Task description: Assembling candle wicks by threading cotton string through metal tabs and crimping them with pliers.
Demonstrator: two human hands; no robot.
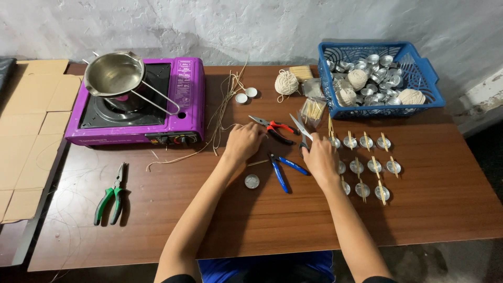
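1. The fingers of the left hand (243, 141) are curling down and pressing together on the wick strands (222, 112) where these are lying on the surface (429, 209); whether they are pinching one strand or several, I cannot tell.
2. The fingers of the right hand (319, 157) are closing about the handle of the scissors (302, 131), whose blades are pointing up and left, toward the left hand. The blades are appearing slightly parted.
3. Judgement: the step in hand is looking like cutting a length of wick. To do it well, the left hand should be holding the strand taut and flat, with the blades meeting it squarely, just beyond the fingertips.
4. The red-handled pliers (275, 128) are lying between the two hands, and the blue-handled pliers (283, 169) just below them; both are crowding the cutting line.
5. A single metal cup (252, 181) is sitting near the left wrist.
6. Rows of metal cups with sticks (367, 165) are standing right of the right hand.
7. Farther out, a blue basket (432, 91) is holding cups and twine balls, a purple stove (183, 99) is carrying a steel pot (112, 73), and green pliers (111, 196) are lying well apart, at left.
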